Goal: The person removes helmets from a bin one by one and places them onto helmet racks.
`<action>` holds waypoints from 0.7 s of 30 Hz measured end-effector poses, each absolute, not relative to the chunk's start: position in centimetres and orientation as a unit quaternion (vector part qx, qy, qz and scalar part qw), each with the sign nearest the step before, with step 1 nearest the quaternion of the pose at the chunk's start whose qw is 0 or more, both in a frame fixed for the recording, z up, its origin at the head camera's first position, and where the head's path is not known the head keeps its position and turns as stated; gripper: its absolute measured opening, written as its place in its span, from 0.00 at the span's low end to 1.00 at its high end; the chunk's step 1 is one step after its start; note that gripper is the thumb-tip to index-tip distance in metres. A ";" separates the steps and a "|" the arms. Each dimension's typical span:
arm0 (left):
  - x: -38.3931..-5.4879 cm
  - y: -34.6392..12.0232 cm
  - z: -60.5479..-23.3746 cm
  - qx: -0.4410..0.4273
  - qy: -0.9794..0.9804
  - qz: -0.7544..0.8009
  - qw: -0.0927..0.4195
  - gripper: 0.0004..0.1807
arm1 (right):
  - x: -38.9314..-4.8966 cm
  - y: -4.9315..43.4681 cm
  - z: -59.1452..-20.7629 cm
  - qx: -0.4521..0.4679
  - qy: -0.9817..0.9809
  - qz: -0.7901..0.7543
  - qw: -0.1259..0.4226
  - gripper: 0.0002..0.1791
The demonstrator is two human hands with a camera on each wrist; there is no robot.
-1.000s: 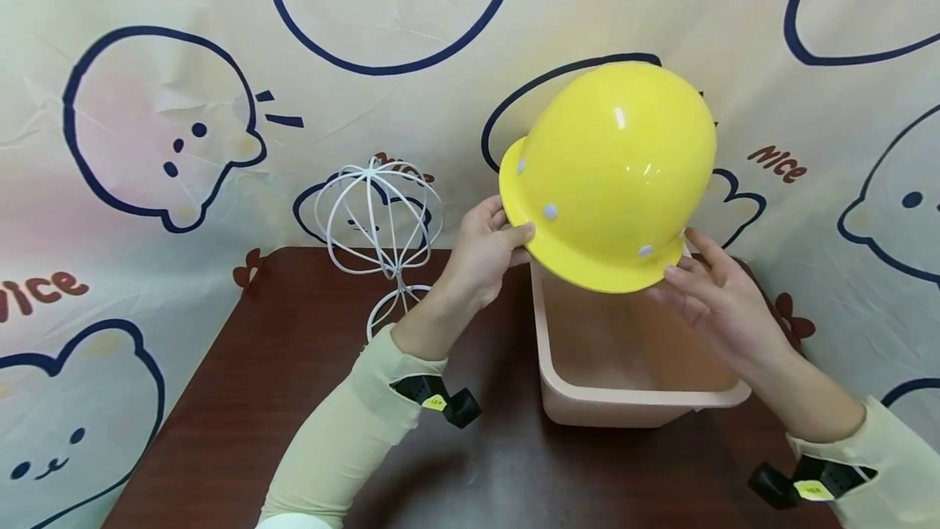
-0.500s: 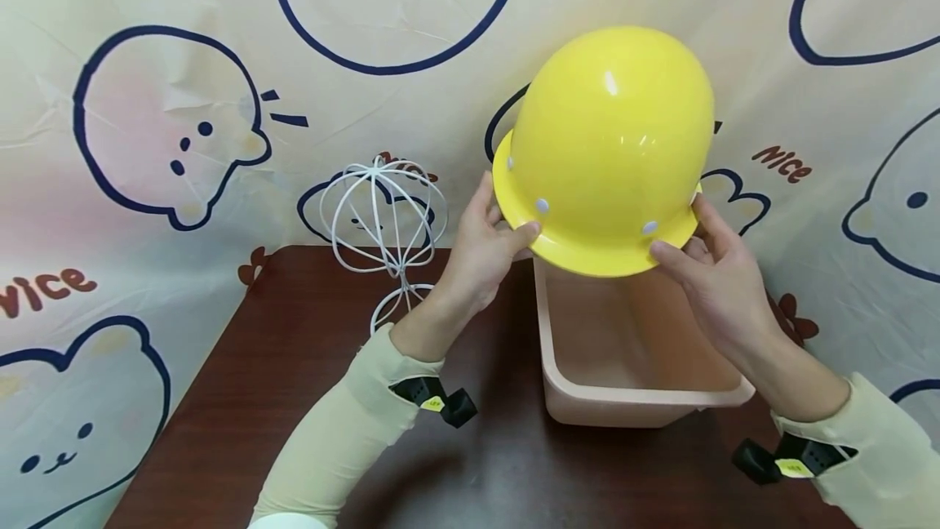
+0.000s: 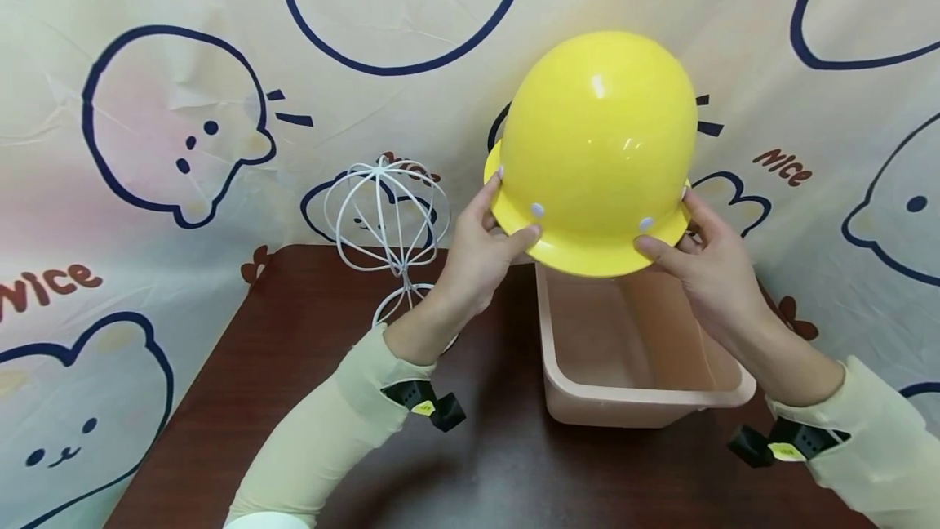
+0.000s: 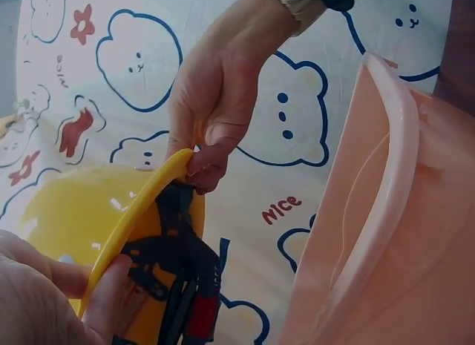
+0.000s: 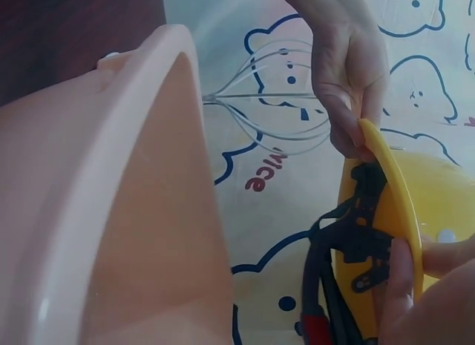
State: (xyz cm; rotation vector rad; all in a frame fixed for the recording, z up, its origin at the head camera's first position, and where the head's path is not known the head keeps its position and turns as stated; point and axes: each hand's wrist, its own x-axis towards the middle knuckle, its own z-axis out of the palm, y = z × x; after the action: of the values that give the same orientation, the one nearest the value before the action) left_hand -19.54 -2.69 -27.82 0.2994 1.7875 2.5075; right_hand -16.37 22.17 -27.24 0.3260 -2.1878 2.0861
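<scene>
Holding the helmet: we have a glossy yellow hard-plastic helmet [image 3: 598,145], domed and brimmed, raised above the far part of a rectangular pale pink plastic bin [image 3: 631,409], apart from its rim.
Brim, left side: our left hand [image 3: 481,251] pinches it, thumb on the upper face and fingers clamped against it.
Brim, right side: our right hand [image 3: 716,272] pinches it likewise, fingers clamped on the edge.
Steadying the shell: we would do well to grip both sides evenly and level, so the dome does not twist, and to mind that the black strap harness [image 4: 176,204] beneath does not snag on the bin.
Crown: it points up, hollow side down; we cannot tell whether the front or the back of the brim faces us.
Long axis: seen from the head, the greatest extent looks to run crown to brim, near upright, crown leaning slightly right.
White wire stand: this openwork globe-topped frame [image 3: 400,269] stands left of the bin on the dark reddish-brown bench [image 3: 507,480].
</scene>
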 end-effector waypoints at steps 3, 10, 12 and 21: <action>-19.3 -3.2 -27.5 0.100 0.580 0.808 0.013 0.49 | -16.6 21.9 -26.9 0.108 -0.726 0.678 0.038 0.46; -18.0 -5.2 -26.1 0.112 0.574 0.811 -0.027 0.49 | -17.0 20.1 -25.3 0.135 -0.711 0.690 0.016 0.42; -17.6 -6.0 -25.6 0.107 0.579 0.807 -0.039 0.49 | -17.1 19.3 -24.8 0.141 -0.704 0.696 0.008 0.42; -16.6 -10.6 -24.3 0.076 0.621 0.777 -0.067 0.48 | -18.4 14.7 -23.7 0.158 -0.701 0.695 -0.024 0.42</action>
State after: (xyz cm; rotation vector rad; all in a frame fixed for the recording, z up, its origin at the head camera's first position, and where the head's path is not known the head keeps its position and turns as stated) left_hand -16.60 -10.60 -24.31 0.2491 2.0402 2.5504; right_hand -18.43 14.71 -23.74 0.5032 -2.2368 2.2164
